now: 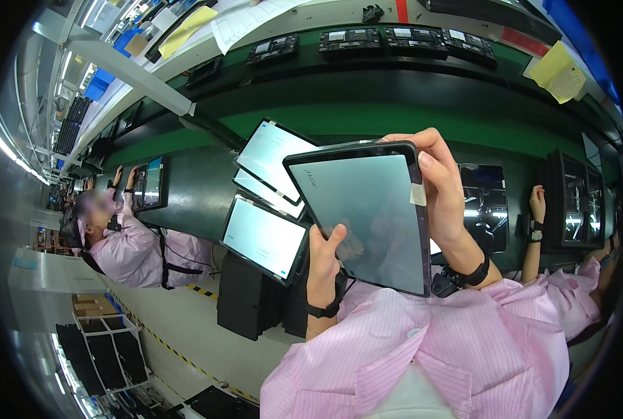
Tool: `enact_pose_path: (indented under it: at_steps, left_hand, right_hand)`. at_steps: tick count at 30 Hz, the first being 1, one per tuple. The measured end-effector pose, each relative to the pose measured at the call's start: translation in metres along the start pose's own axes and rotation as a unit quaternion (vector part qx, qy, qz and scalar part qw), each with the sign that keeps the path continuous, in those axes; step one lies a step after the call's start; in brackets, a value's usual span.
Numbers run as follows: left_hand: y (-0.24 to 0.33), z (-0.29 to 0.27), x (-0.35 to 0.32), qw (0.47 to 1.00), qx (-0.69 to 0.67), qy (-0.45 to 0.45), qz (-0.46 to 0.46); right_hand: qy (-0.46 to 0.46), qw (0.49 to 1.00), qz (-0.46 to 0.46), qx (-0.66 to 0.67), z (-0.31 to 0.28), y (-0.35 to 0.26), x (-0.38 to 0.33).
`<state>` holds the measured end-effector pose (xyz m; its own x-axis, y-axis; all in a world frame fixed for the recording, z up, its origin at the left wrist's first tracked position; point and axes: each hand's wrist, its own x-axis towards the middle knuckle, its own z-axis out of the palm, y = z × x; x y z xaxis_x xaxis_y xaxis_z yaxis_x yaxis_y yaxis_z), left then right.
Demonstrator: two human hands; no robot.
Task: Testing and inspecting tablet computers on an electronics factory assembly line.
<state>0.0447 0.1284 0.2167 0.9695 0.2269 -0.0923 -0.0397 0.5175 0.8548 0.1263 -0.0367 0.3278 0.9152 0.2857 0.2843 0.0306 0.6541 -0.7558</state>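
Note:
A tablet (367, 216) with a lit, pale screen is held up in front of me, tilted. My right hand (438, 185) grips its upper right edge, the fingers curling behind the top corner. My left hand (324, 253) holds the lower left edge, its thumb on the screen side. A strip of pale tape (417, 194) sticks on the right bezel. Left of the held tablet, a lit tablet (268, 236) lies near the bench edge. Beyond it another lit tablet (273, 150) overlaps one more screen, partly hidden. Both my wrists wear black bands.
A dark glossy panel (484, 209) lies right of my right hand. Farther right are a co-worker's hand (537, 202) and a black rack (575, 202). Several opened devices (350, 40) line the far conveyor. Another co-worker (133, 244) sits left. Black boxes (245, 297) stand below the bench edge.

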Motion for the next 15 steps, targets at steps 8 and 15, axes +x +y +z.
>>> enact_pose_path:
  at_steps: [8,15]
  left_hand:
    - [0.001,0.006,0.000,1.000,0.012,-0.015,-0.015]
    - [0.001,0.009,-0.001,0.999,0.012,-0.017,-0.030]
  right_hand:
    - [0.001,0.999,0.034,0.011,-0.011,-0.001,0.001]
    - [0.007,0.998,0.045,0.033,-0.014,-0.002,0.000]
